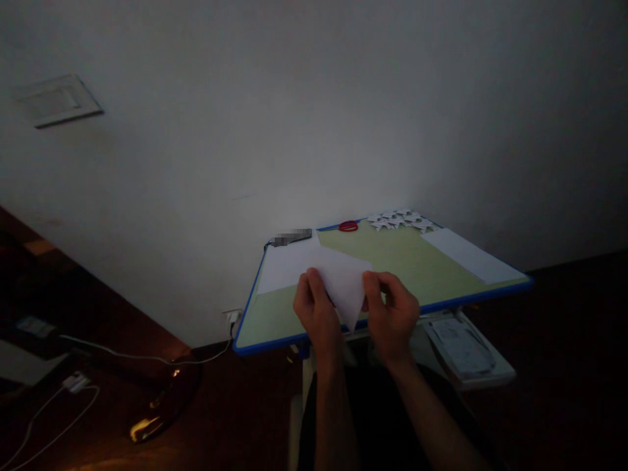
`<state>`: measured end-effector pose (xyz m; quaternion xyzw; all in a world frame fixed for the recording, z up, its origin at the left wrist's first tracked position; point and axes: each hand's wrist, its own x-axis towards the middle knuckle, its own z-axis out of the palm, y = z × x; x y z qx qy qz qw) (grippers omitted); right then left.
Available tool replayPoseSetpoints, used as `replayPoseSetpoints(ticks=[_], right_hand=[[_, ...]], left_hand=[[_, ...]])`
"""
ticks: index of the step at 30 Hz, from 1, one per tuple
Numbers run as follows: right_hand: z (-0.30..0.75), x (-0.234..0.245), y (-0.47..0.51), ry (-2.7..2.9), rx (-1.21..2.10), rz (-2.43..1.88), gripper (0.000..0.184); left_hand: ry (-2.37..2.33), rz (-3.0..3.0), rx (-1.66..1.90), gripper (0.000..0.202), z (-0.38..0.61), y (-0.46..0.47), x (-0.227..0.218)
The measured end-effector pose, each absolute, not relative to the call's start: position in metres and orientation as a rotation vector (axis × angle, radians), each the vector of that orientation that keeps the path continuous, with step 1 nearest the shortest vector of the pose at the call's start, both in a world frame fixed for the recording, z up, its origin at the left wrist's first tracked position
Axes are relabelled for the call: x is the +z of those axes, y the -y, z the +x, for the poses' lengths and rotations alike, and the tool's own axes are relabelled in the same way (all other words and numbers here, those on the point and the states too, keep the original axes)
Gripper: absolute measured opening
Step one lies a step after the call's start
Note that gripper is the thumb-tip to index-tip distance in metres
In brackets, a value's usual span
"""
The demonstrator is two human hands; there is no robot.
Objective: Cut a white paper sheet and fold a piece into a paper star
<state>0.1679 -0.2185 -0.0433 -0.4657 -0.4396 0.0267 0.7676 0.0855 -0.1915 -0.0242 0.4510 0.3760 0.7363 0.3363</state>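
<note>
A white sheet of paper (343, 281), folded into a pointed shape, is held above the near edge of a small desk (407, 261) with a green top and blue rim. My left hand (316, 307) pinches the paper's left side. Its right side is pinched by my right hand (392, 311). The paper's point hangs down between both hands.
Another white sheet (284, 265) lies at the desk's left, a further one (471, 255) at its right. Several small folded paper pieces (400, 220) and red scissors (348, 226) sit at the far edge by the wall. Cables (122, 356) run over the dark floor at left.
</note>
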Motion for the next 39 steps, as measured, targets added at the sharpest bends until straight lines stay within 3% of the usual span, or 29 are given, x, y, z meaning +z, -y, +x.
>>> replayPoseSetpoints(ticks=[6, 15, 21, 39], right_hand=[[0.171, -0.050, 0.214, 0.689, -0.005, -1.062, 0.037], [0.191, -0.047, 0.209, 0.518, -0.055, -1.053, 0.043], [0.199, -0.043, 0.211, 0.511, -0.046, -1.067, 0.044], [0.201, -0.044, 0.211, 0.593, -0.008, -1.004, 0.034]], left_hand=[[-0.803, 1.364, 1.651, 0.057, 0.092, 0.196, -0.026], [-0.600, 1.640, 1.060, 0.040, 0.072, 0.193, -0.027], [-0.579, 1.528, 1.090, 0.028, 0.074, 0.196, -0.028], [-0.518, 1.593, 1.054, 0.033, 0.067, 0.189, -0.033]])
